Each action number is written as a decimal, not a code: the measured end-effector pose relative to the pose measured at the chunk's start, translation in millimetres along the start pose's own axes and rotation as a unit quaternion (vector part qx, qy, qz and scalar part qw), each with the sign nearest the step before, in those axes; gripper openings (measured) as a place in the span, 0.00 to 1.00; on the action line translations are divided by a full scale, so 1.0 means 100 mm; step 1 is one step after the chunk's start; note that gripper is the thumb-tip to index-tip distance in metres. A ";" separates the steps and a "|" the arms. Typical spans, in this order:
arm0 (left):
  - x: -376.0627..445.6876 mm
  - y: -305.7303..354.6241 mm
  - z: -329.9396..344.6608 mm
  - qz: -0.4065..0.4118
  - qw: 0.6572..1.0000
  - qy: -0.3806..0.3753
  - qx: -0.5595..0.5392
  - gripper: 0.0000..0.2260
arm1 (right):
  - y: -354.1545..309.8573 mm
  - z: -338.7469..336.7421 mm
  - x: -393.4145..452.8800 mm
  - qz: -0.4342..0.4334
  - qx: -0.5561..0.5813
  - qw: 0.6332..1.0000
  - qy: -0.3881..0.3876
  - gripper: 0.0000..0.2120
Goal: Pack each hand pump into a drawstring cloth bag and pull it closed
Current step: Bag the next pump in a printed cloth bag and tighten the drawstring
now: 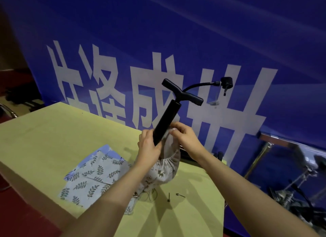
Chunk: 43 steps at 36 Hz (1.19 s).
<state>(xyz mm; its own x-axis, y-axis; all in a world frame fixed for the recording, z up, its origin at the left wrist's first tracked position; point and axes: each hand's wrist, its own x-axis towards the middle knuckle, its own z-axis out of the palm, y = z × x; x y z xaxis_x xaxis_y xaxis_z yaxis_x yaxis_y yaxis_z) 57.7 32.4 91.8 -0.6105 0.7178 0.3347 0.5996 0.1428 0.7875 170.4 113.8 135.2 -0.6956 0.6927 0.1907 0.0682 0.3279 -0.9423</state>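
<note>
A black hand pump point(167, 120) with a T-handle and a curved hose stands tilted, its lower end hidden inside a pale patterned drawstring bag point(164, 173) held above the table. My left hand point(149, 148) grips the pump barrel together with the bag's mouth. My right hand point(185, 136) pinches the bag's rim at the far side of the barrel. The hose nozzle point(226, 83) sticks out to the upper right.
Several flat leaf-print cloth bags point(91, 175) lie on the yellow-green table point(53, 131) to the left. Two small black needle adapters point(169, 197) lie near the bag. Another dark pump part point(220, 155) rests at the table's far edge. A blue banner point(176, 34) stands behind.
</note>
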 end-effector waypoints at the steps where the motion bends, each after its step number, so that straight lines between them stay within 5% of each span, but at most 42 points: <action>1: 0.00 -0.01 -0.01 0.003 1.000 -0.002 0.004 0.15 | 0.00 0.03 0.01 0.001 0.002 1.000 0.003 0.10; 6: -0.03 -0.06 -0.02 0.006 1.000 -0.017 0.016 0.19 | -0.07 0.22 0.06 -0.014 -0.023 0.991 0.128 0.18; 18: -0.07 -0.39 -0.33 -0.026 0.977 -0.130 0.165 0.41 | 0.15 0.47 0.03 -0.025 -0.093 0.988 0.117 0.17; 22: -0.11 -0.51 -0.46 -0.064 0.993 -0.053 0.079 0.34 | 0.31 0.53 0.04 -0.007 -0.198 0.972 0.128 0.20; 26: -0.14 -0.45 -0.60 -0.001 0.999 -0.016 0.046 0.36 | 0.41 0.65 0.05 -0.016 -0.281 0.951 0.131 0.23; 35: -0.06 -0.29 -0.64 0.062 0.983 -0.045 0.169 0.52 | 0.56 0.94 0.06 -0.013 -0.413 0.909 0.049 0.28; 43: 0.04 -0.36 -0.59 -0.015 0.983 -0.021 0.182 0.41 | 0.65 0.80 0.11 -0.002 -0.241 0.969 -0.063 0.20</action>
<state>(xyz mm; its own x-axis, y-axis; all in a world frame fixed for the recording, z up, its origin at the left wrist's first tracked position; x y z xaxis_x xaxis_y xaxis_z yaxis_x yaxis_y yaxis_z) 3.1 -9.9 95.2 -0.6133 0.7358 0.2870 0.7318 0.3927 0.5570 110.6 91.2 54.3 -0.7764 0.6168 0.1295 0.3701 0.6126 -0.6984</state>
